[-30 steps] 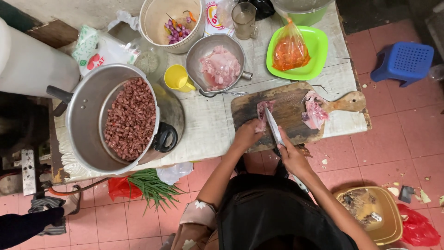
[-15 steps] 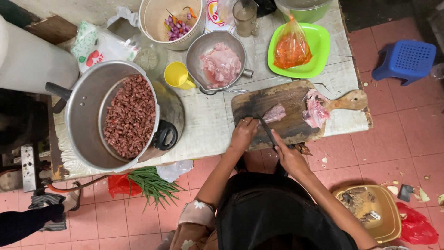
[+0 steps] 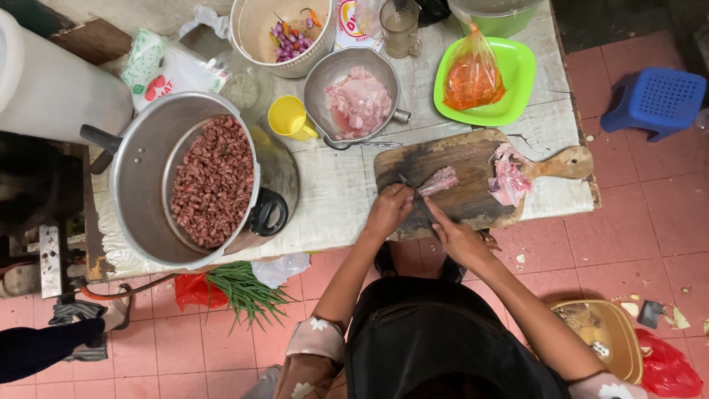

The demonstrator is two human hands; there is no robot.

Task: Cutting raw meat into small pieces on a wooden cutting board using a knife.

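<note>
**Slicing raw meat on a dark wooden board**

Pressing down with the left hand [image 3: 389, 210], fingers curled and bunched, fingertips resting on the near end of a pinkish strip of raw meat [image 3: 439, 180]. Not closed around anything; simply pinning the strip against the dark wooden chopping board with a pale handle [image 3: 458, 159]. Gripping a thin-bladed kitchen knife [image 3: 415, 196] with the right hand [image 3: 456, 235], fingers wrapped tight round the handle, blade running up and leftward between the two hands and meeting the strip close to the left fingertips. Lying flat near the middle of the board, that strip, with a second, paler heap of raw meat [image 3: 508, 177] further right, just beside the board's handle. Sitting at the near edge of the cloth-covered bench [image 3: 336, 188], the board itself.

Standing behind the board: a round metal pan of pale raw meat [image 3: 358, 100], a small yellow plastic cup [image 3: 289, 118] to its left, and a bright green square plate [image 3: 517, 74] carrying a clear bag of orange-red sauce [image 3: 473, 74]. Filling the left of the bench: a large metal pot [image 3: 140, 170] holding a strainer full of reddish-brown beans [image 3: 213, 181]. At the far edge, a cream bucket with purple shallots and chillies [image 3: 284, 33]. Down on the pink tiled floor [image 3: 620, 229]: a bundle of green onions [image 3: 244, 288], and a blue plastic stool [image 3: 653, 100] well apart to the right.
</note>
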